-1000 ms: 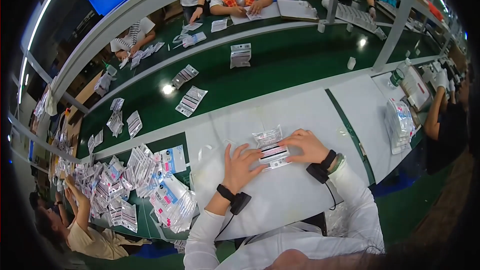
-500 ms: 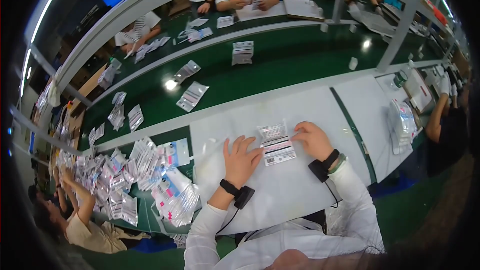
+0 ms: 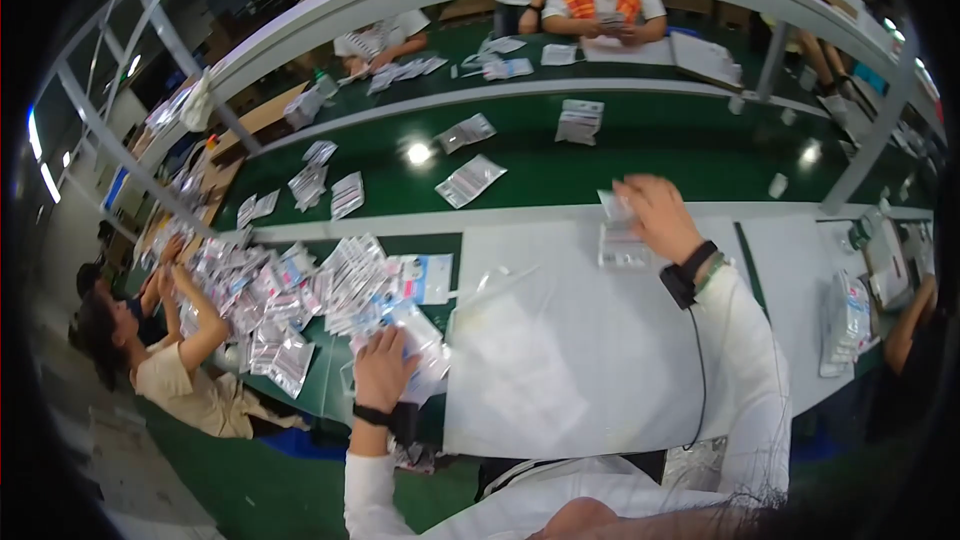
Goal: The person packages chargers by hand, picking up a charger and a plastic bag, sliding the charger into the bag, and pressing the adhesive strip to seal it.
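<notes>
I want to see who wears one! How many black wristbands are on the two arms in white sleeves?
2. One black wristband is on the left hand over the packet pile; the other wristband is on the right hand, raised over the white mat.

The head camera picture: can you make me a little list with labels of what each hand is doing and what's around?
Left hand: reaching out to the left, resting on the heap of clear packets
Right hand: stretched forward, fingers on a small clear packet at the far edge of the white mat
Under the right hand: another clear packet lying flat on the mat
Wrists: a black band on each
Beyond the mat: green conveyor belt with scattered packets
Others: a person at the left also handling the heap
</notes>
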{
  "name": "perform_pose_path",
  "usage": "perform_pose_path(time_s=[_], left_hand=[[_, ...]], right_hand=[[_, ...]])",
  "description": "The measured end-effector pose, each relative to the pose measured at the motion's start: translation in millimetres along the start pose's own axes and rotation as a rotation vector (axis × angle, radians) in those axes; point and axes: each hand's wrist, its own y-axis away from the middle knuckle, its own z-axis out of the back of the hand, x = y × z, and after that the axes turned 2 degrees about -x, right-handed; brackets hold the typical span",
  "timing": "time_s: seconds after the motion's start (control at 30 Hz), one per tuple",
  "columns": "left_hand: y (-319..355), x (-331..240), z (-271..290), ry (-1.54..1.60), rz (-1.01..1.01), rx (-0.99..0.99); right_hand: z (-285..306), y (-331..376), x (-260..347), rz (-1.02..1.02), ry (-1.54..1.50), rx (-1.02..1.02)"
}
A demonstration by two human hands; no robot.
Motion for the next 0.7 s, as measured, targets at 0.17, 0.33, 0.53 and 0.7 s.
perform_pose_path(time_s=[0.17,0.33,0.53,0.7], left_hand=[[6,8,-6,0.097,-0.006,-0.108],[-28,-11,27,0.273,0.139,-0.123],[-119,-120,19,1.170,-0.017,0.029],[-142,-203,-41,1.272,-0.189,0.304]], right_hand=[[4,3,-7,-0.134,-0.067,-0.592],[-19,68,19,-0.107,-0.156,-0.436],[-45,102,36,-0.259,-1.288,-0.029],[-40,91,60,-0.538,-1.199,0.076]])
